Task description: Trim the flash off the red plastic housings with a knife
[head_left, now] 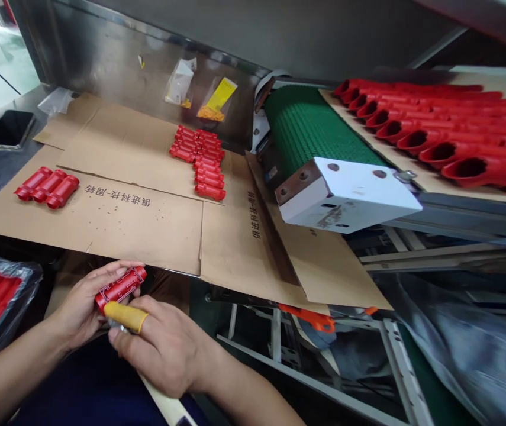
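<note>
My left hand (79,305) is closed around a red plastic tube (122,286) with raised lines on its side, held tilted below the cardboard's front edge. Close against its lower end is my right hand (164,340), a yellow finger cot (126,316) on the index finger. That hand is closed round a tool with a long pale handle (164,402); only a small shiny bit of its tip shows by the thumb. Three similar red tubes (47,188) lie on the cardboard (146,231) at left, and several more red tubes (208,165) lie in rows farther back.
At right, a green conveyor belt (315,130) ends in a white bracket (350,195). Beyond it lie red pipe-shaped parts (466,168). A lined crate (31,278) with red parts stands lower left. A phone (10,129) lies at the back left; bags (219,100) hang behind.
</note>
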`<state>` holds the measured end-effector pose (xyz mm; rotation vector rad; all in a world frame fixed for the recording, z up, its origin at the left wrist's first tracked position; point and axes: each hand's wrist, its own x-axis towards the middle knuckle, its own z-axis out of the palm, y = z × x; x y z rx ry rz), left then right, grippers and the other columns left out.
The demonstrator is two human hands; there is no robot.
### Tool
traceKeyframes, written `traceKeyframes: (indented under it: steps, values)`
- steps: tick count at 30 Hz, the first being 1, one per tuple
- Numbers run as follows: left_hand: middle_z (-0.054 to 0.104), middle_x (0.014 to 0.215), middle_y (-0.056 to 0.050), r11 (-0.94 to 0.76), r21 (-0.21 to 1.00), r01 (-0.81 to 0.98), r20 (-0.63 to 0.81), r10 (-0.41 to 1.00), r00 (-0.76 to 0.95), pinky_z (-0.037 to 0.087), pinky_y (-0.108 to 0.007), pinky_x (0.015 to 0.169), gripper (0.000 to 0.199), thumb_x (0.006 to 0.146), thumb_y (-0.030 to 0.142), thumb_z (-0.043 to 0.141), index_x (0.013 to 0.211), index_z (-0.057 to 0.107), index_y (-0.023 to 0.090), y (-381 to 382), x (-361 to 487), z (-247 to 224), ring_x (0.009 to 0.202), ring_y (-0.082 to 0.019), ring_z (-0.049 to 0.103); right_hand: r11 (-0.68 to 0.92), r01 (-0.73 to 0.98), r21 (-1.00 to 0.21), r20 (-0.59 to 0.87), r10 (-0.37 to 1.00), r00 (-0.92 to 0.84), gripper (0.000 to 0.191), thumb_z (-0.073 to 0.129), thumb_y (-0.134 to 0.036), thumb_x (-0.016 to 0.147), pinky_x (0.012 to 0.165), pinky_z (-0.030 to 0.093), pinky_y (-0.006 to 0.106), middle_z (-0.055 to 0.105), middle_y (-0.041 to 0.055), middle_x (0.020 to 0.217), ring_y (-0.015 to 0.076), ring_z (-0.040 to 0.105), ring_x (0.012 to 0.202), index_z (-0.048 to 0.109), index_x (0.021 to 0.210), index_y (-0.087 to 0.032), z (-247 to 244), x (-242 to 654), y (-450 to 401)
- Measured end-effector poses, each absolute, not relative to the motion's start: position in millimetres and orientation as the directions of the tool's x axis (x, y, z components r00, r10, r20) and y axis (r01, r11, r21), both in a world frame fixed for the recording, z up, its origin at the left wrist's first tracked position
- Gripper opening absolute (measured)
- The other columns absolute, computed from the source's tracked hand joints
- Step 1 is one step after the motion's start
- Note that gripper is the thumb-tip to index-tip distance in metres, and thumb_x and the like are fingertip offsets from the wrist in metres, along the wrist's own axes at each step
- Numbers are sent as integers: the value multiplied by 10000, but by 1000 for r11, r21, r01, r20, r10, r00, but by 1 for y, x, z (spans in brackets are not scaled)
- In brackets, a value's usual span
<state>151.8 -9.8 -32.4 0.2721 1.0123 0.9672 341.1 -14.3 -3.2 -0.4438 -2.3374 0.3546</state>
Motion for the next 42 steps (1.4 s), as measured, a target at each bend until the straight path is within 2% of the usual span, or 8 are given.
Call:
traceKeyframes:
  steps: [2,4,6,9,12,18,28,42]
  values:
    - [798,866,-121,552,616,-563,-555,810,187,419,-167,415,377,807,349,903,1110,844,133,-9,152,-32,459,-78,562,901,92,-423,633,367,-682,231,575,-174,1112,869,700,264,831,82,1153,172,793,963,778,1012,-124,-2,343,-20]
    - [784,815,-119,527,635,-565,-527,830,183,376,-160,391,395,852,366,874,1162,806,130,-9,151,-31,414,-64,510,808,-9,-589,615,441,-654,240,545,-258,1144,863,677,174,826,44,1192,104,807,946,755,1091,-154,-7,346,-27]
    - [798,885,-124,508,658,-556,-518,841,155,469,-189,434,418,864,378,875,1210,767,167,-10,149,-30,485,-115,610,664,-19,-748,572,630,-525,197,562,-302,1140,834,678,161,823,29,1188,87,819,935,735,1129,-206,-16,349,-32]
    - [804,1022,-83,438,716,-543,-460,882,105,627,-293,552,447,838,381,913,1226,720,271,-16,147,-32,647,-197,741,508,98,-856,482,852,-205,85,686,-284,1080,890,713,328,834,66,1135,199,828,1036,751,1118,-245,-29,350,-32]
    - [808,1015,-52,304,801,-515,-349,937,11,672,-310,725,409,775,317,972,1104,732,275,-22,146,-36,821,-211,785,500,212,-840,494,865,-84,135,705,-252,1060,938,697,418,836,109,1126,249,812,1059,760,1181,-230,-39,344,-30]
    - [810,955,-59,206,910,-360,-245,967,-68,637,-272,871,233,747,268,985,858,787,215,-28,145,-42,907,-201,767,650,205,-731,642,758,-114,216,648,-187,1066,926,690,401,817,138,1141,246,791,1083,732,1264,-170,-45,330,-27]
    - [773,953,-45,127,954,-270,-158,983,-94,597,-234,841,186,740,305,985,836,835,252,-27,148,-35,913,-188,714,701,208,-682,686,712,-149,225,650,-148,1044,902,702,388,820,149,1103,248,791,1058,733,1253,-142,-44,329,-24]
    - [783,988,-22,46,971,-236,-65,995,-73,613,-184,861,144,810,245,932,904,825,265,-31,147,-44,948,-155,735,684,214,-697,675,727,-125,253,626,-121,1035,910,703,409,814,151,1107,257,792,1069,717,1269,-149,-45,328,-31]
